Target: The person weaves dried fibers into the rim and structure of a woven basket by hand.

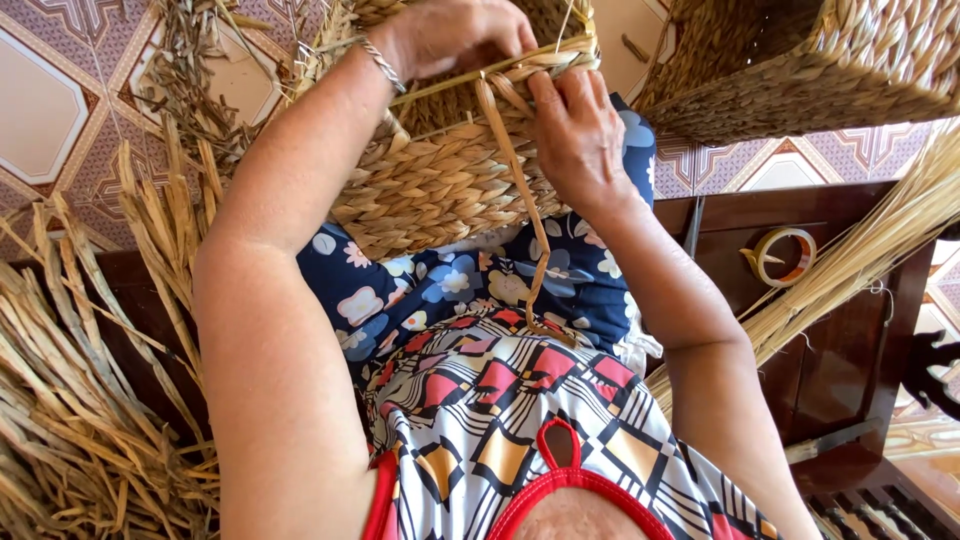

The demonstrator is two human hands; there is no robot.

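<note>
On the person's lap, against the blue flowered cloth [440,285], rests a half-made basket of braided tan straw [440,185], its open rim turned up toward the hands. At that rim the left hand [455,35] curls over the edge, fingers closed around the braid to steady it, a thin metal bracelet [383,65] on the wrist. Beside it the right hand [578,125] pinches a long flat strand of dried straw [520,190] just where it meets the rim, thumb and fingers narrow on it, while the loose end trails down over the patterned dress [520,400]. To bind this rim well, the strand should stay flat and taut, untwisted, drawn snug against the braid while the other hand keeps the edge from shifting. Loose bundles of dried straw [70,400] lie to the left, a finished woven basket [800,60] sits above right, and a roll of tape [783,255] lies on the dark wooden furniture [850,350].
</note>
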